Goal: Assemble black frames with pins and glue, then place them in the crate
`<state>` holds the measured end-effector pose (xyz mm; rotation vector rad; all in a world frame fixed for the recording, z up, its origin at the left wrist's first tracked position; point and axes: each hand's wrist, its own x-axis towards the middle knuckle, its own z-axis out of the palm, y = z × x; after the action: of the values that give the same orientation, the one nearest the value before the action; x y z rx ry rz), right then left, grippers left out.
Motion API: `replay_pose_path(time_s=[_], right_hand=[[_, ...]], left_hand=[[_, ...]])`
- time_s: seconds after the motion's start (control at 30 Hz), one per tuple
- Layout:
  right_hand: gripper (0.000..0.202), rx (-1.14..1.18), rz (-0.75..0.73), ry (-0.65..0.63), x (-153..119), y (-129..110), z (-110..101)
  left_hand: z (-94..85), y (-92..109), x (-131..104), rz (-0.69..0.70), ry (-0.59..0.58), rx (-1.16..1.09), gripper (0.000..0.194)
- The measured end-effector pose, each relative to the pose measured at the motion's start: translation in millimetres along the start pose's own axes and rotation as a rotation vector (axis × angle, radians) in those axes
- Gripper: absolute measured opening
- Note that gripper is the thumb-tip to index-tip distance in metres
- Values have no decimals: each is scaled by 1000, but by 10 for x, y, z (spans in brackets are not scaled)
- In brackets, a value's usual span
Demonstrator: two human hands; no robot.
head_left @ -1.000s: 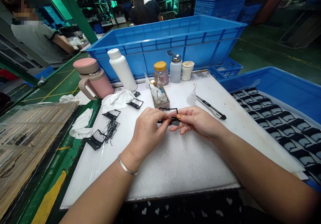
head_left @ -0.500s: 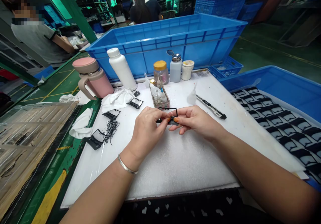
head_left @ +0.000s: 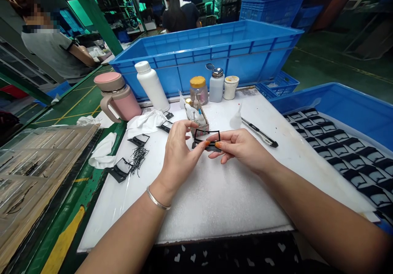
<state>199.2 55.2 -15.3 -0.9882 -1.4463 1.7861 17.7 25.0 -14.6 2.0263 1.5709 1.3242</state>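
A small black frame-shaped part is held up over the white foam sheet. My right hand pinches its right side between thumb and fingers. The thumb of my left hand presses the part's lower left edge, while that hand's index finger is raised above it. More black parts lie to the left, beside a pile of thin black strips. Behind my hands stands a small box with bottles and tools in it. A utility knife rests to the right.
Behind stand a pink mug, a white bottle, small jars and a large blue bin. A blue tray at the right holds rows of black parts. White cloths lie left. Two people are in the background.
My left index finger has lifted away from the black part, and the left hand has opened up more. The frame part now shows more fully. The view has shifted slightly.
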Motion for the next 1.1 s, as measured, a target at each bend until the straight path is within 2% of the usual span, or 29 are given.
replay_pose_path(time_s=[0.07,0.23,0.43,0.57,1.1], right_hand=[[24,-2,-28,-29,2,4,2],[29,11,-14,-53,1,-15,11],[25,67,17,-38,-8,-32,-50],[25,31,0,-52,-11,-29,-69],[25,-114,-52,31,-21,-29,-29]], left_hand=[[16,-22,5,-95,-40,-112,42],[36,-58,22,-285,-209,-457,30],[8,-88,48,-400,-215,-666,33],[4,-97,55,-410,-218,-685,33],[8,-13,49,-392,-185,-602,30]])
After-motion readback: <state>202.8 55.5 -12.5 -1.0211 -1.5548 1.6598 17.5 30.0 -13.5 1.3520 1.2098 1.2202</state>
